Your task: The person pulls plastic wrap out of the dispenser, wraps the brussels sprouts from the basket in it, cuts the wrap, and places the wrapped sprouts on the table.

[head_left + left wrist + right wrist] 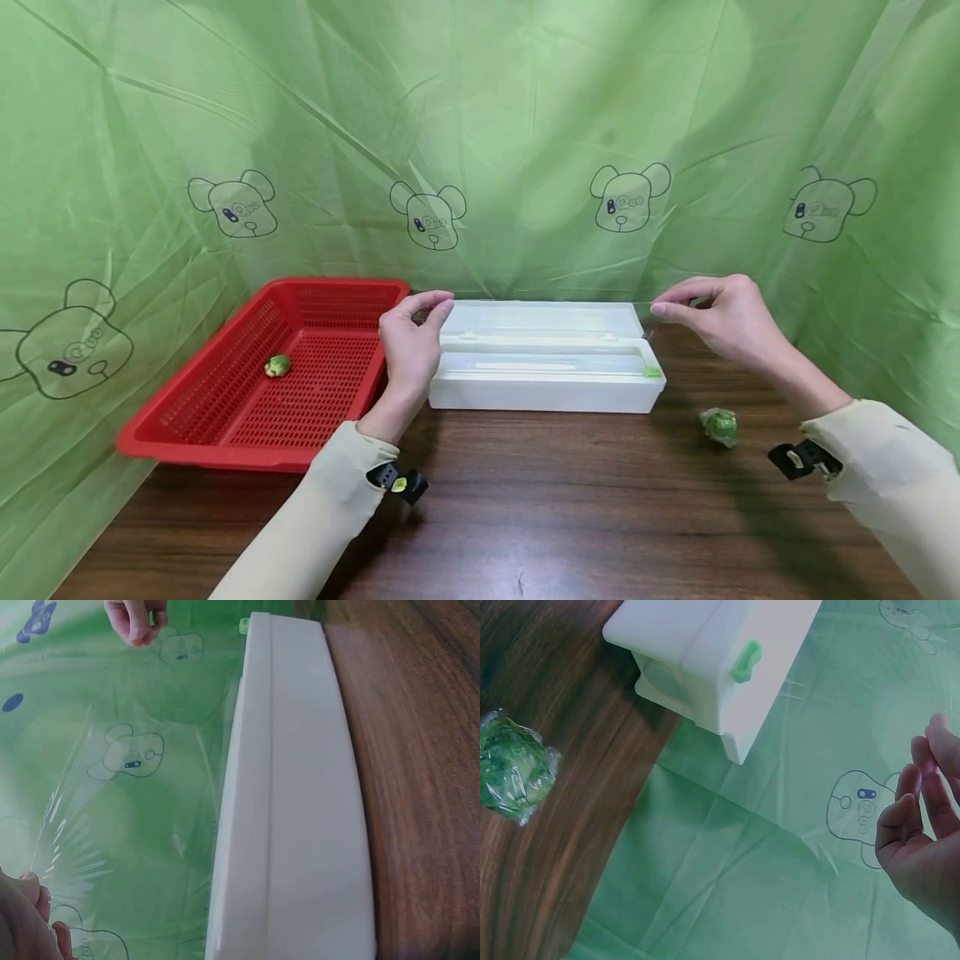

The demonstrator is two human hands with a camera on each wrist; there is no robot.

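Note:
A clear sheet of cling film [67,832] stretches between my two hands above a white cling film dispenser [543,397]. With thumb and fingertips my left hand [411,343] pinches one corner, over the dispenser's left end. On the other side my right hand [723,318] pinches the opposite corner, beyond the right end. The dispenser's lid [547,318] is tipped back, and a green slide cutter [652,372] sits at the right of its front edge. The film is nearly invisible in the head view; in the left wrist view its creases fan out from the left fingertips.
Left of the dispenser stands a red plastic basket [213,456] with one small Brussels sprout [277,365] in it. A film-wrapped green sprout [516,771] lies on the brown wooden table [525,500], below my right hand. Green cloth [525,125] hangs around the back and sides.

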